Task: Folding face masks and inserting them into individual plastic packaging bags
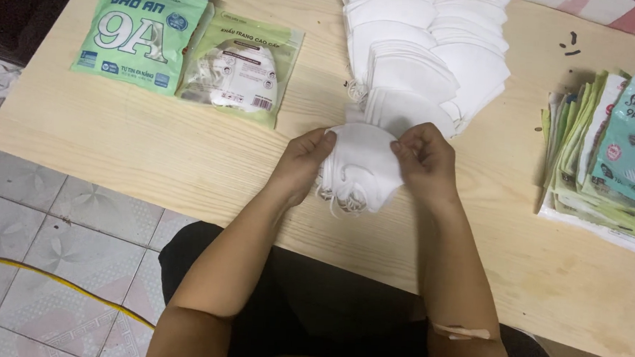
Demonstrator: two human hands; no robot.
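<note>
A home turned packing spot, pale light-wood table (152, 155) on patterned grey floor tiles (54, 230), heap of white folded face masks (425, 54), stack of flat green and teal plastic pouches (608, 165), pink patterned bedding (616, 13) behind.

Bare tabletop (152, 148) is lying open at nine o'clock of the left hand (305, 160), running toward the near edge. At twelve o'clock the heap of white masks (425, 54) is blocking the way. At ten o'clock two filled green packets (187, 48) are sitting. At three o'clock of the right hand (425, 162), a stack of flat packets (608, 165) is crowding the table's edge, with a bare strip between.
</note>
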